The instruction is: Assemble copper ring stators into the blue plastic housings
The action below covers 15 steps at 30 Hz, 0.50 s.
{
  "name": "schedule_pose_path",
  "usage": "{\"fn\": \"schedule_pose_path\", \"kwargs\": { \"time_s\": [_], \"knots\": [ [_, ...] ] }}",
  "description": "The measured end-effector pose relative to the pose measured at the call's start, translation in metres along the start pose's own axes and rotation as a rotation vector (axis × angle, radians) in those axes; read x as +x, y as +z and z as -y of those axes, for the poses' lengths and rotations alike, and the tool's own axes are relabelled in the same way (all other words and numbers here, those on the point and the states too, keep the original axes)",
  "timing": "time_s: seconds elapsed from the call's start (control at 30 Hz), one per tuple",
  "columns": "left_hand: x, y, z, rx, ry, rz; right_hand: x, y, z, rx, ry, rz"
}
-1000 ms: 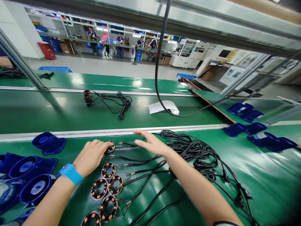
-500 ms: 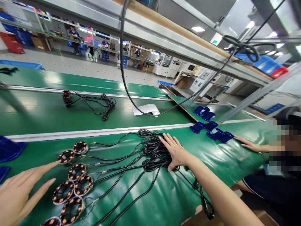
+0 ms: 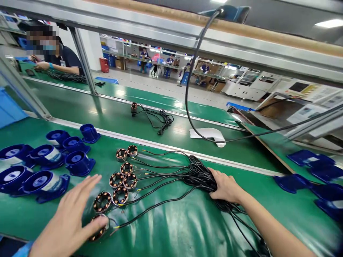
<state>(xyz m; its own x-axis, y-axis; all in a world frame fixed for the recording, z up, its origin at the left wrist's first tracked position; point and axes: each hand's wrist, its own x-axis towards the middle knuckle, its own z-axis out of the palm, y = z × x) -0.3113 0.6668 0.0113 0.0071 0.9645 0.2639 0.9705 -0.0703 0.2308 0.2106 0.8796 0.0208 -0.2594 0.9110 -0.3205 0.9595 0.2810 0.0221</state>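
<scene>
Several motor stators (image 3: 102, 202), metal rings with copper windings, lie clustered on the green bench mat. Thin wires join them to black cables (image 3: 199, 175), which are heaped in a coiled bundle to their right. My right hand (image 3: 226, 185) grips the right side of that bundle, its fingers curled in against the cables. My left hand (image 3: 71, 210) is open, fingers stretched out, left of the stators. Its thumb overlaps the nearest stator (image 3: 98, 232); whether it touches, I cannot tell.
Blue round housings (image 3: 49, 155) stand on the left, and more blue parts (image 3: 293, 182) lie at right. Across the rail are another stator (image 3: 134, 107) with its cable and a white paper (image 3: 207, 134). A black cable (image 3: 189, 92) hangs down in front. A co-worker (image 3: 64, 59) sits far left.
My view has swung left, bringing the blue housings and a co-worker into sight. My right hand, earlier spread flat on the cables, has closed against them. My left hand stays open, now by the nearest stator.
</scene>
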Motion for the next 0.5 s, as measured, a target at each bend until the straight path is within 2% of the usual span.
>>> {"fn": "schedule_pose_path", "kwargs": {
  "time_s": [0.1, 0.17, 0.23, 0.37, 0.43, 0.5],
  "knots": [
    [-0.014, 0.013, -0.032, 0.118, 0.101, -0.028, -0.034, 0.009, 0.003, 0.013, -0.002, -0.034],
    [-0.012, 0.024, -0.043, 0.198, 0.141, -0.068, -0.064, 0.012, -0.001, 0.009, -0.019, -0.081],
    [-0.004, 0.033, -0.045, 0.231, 0.171, -0.066, -0.099, 0.015, -0.009, -0.005, -0.01, -0.178],
    [0.022, 0.042, -0.039, 0.205, 0.228, 0.024, -0.163, 0.022, -0.023, -0.017, 0.082, -0.365],
    [0.031, 0.045, -0.036, 0.183, 0.259, 0.056, -0.181, 0.025, -0.019, -0.002, 0.124, -0.383],
    [0.037, 0.049, -0.032, 0.168, 0.293, 0.068, -0.184, 0.028, -0.01, 0.011, 0.146, -0.357]
  ]
}}
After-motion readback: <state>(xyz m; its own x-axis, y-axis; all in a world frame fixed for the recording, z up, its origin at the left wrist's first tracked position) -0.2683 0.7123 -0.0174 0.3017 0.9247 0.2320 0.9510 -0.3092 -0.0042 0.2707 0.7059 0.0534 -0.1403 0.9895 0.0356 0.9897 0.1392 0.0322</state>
